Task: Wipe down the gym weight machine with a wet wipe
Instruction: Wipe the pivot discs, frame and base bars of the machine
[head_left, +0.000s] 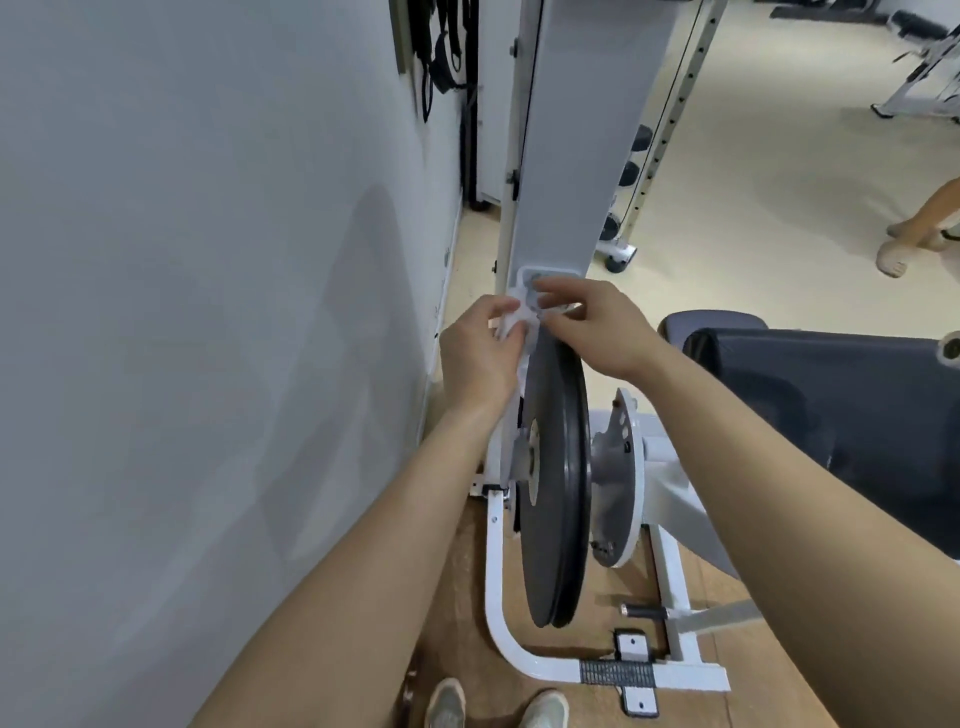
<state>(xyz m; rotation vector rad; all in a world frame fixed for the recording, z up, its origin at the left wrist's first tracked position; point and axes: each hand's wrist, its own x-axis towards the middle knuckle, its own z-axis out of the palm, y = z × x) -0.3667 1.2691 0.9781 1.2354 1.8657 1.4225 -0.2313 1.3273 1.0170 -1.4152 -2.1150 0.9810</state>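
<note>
**White wet wipe (511, 332) bunched at the top rim of the weight plate (556, 467)**

Grips the wet wipe with the left hand (480, 358), fingers curled round the crumpled cloth from the wall side. Pinches its other end with the right hand (597, 327), thumb and fingertips drawn together, forearm reaching in across the plate. Holds it stretched between both hands, directly over the top rim of the weight plate and just under the foot of the grey upright panel (587, 130) of the machine (670, 478), a loose tail hanging beside the plate's upper edge on the wall side. Cannot tell whether cloth and plate touch.

Black plate on edge between the white tubular frame (498, 597) at the machine's wall-side edge and a grey perforated disc (618, 493) on its other side. Dark padded bench (831, 405) just beyond the right forearm. Pale grey wall (208, 260) close along the frame. Two light shoes (447, 706) on the brown wooden floor (769, 691), near the frame's curved front corner. Black straps (447, 52) hanging by the wall at the top. Bare leg and foot of another person (919, 228) well apart, on the pale floor (753, 156).
</note>
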